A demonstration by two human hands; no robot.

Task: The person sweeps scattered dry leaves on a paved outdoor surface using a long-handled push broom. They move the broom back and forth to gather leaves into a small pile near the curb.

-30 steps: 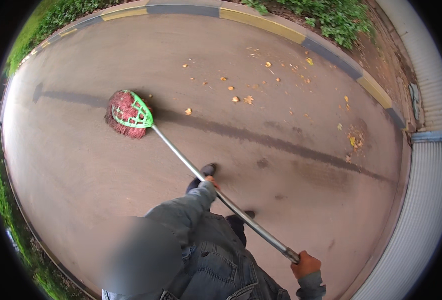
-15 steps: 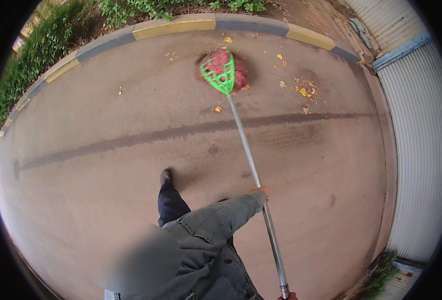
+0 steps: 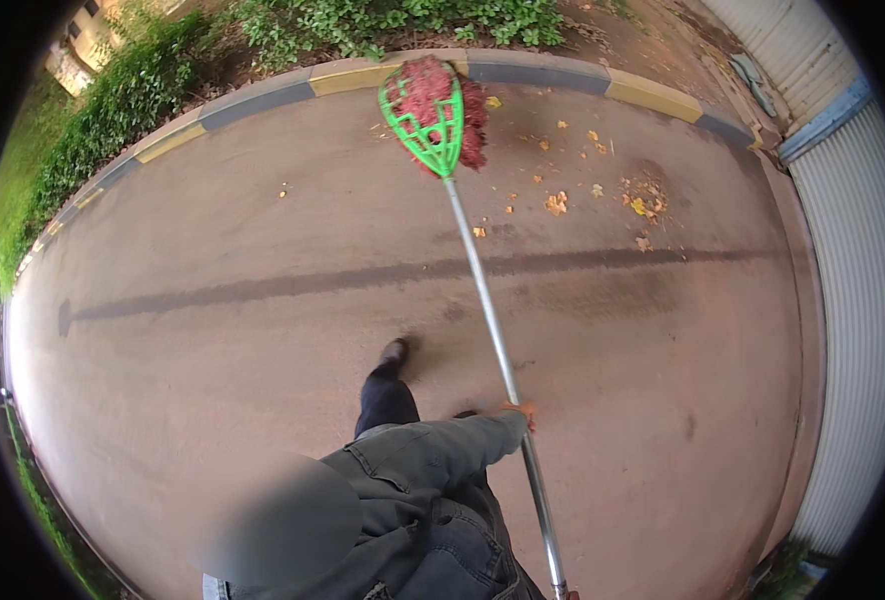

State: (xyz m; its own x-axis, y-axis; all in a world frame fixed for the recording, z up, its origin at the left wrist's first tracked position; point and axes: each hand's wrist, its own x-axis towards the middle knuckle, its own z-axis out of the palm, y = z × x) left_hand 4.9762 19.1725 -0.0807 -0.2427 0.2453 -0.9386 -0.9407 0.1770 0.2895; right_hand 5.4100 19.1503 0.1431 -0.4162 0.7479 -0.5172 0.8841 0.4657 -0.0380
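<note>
A long-handled broom (image 3: 488, 300) slants away from me, its silver metal pole running from the bottom edge toward the kerb. Its far end carries a green plastic lattice frame over shaggy red bristles, overlapping the kerb's near edge; whether it touches the ground I cannot tell. My left hand (image 3: 525, 412) is closed round the middle of the pole, with the arm in a dark grey denim sleeve stretched across my body. At the bottom edge, my right hand (image 3: 573, 596) shows only as a sliver by the pole's lower end.
Yellow and brown leaves (image 3: 646, 203) lie scattered on the pavement to the right of the broom head. A yellow-and-grey kerb (image 3: 533, 68) curves across the far side, with green bushes (image 3: 393, 25) behind. Corrugated metal sheeting (image 3: 858, 300) stands along the right.
The broom head has moved away from me and slightly left, up against the kerb in the picture. Leaves near where it was now show. My view has shifted left a little.
</note>
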